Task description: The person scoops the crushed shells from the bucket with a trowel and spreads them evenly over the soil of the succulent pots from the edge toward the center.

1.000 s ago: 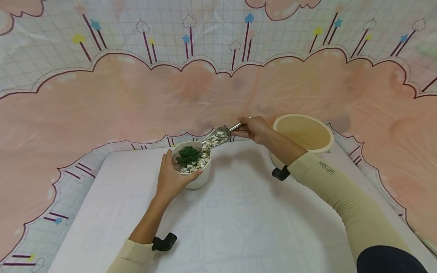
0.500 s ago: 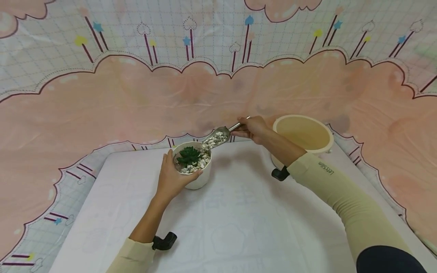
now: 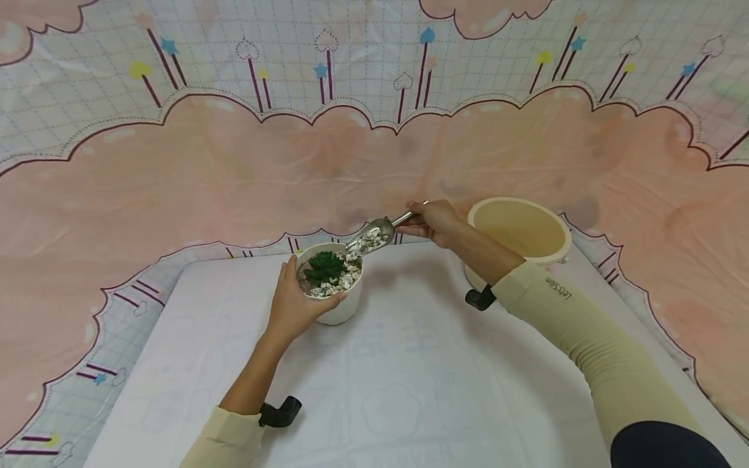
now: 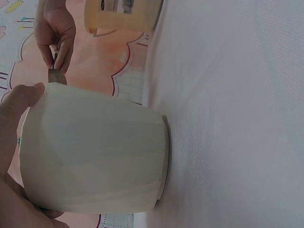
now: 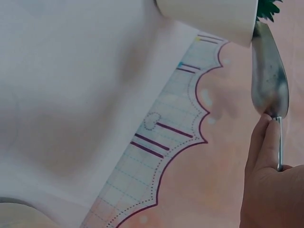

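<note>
A white flower pot (image 3: pixel 342 312) stands on the table, with a green succulent (image 3: pixel 324 266) inside and white pebbles (image 3: pixel 339 284) around it. My left hand (image 3: pixel 295 302) grips the pot at its left side, thumb along the near rim. In the left wrist view the pot's wall (image 4: pixel 95 147) fills the middle. My right hand (image 3: pixel 433 222) holds a metal scoop (image 3: pixel 381 229) by its handle. The scoop tilts down to the left, its tip at the pot's right rim, and pebbles lie in it. From the right wrist view I see only the underside of the scoop (image 5: pixel 270 76).
A cream bucket (image 3: pixel 521 227) stands at the back right, partly behind my right forearm. The white tabletop (image 3: pixel 404 390) lies in front of the pot. A patterned cloth (image 3: pixel 234 182) hangs behind the table.
The pebbles in the scoop have slid down toward its tip, baring more metal near the handle. Both hands and the pot stay almost where they were.
</note>
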`<state>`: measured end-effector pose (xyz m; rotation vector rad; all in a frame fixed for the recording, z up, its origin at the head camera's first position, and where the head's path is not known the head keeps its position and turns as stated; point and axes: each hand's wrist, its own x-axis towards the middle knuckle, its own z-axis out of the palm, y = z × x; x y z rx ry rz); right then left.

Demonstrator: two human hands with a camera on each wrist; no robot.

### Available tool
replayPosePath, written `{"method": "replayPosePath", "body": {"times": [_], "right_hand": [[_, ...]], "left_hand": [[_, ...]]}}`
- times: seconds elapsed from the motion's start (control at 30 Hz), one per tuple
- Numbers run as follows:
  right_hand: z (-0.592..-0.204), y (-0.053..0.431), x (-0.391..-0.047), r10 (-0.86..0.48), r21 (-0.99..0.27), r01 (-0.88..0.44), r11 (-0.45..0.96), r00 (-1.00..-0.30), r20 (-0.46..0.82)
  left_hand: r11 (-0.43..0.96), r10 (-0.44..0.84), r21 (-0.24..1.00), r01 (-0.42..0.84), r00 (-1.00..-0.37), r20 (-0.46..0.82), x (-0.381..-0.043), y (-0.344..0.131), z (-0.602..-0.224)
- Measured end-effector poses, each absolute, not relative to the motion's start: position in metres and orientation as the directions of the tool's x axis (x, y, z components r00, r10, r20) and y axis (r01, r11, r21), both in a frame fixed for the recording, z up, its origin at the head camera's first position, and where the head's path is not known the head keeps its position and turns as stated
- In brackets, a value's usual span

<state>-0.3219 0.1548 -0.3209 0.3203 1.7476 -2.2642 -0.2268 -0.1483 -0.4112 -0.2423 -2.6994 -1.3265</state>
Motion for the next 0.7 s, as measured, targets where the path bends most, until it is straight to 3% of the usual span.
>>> {"method": "replayPosePath", "body": {"times": [0.7], "right_hand": [[-0.321, 0.166, -0.324, -0.058, -0.912, 0.337, -0.234, -0.941, -0.333]], "left_hand": [[0.586, 0.116, 0.785, 0.2, -0.98, 0.163, -0.231, -0.152, -0.414]]}}
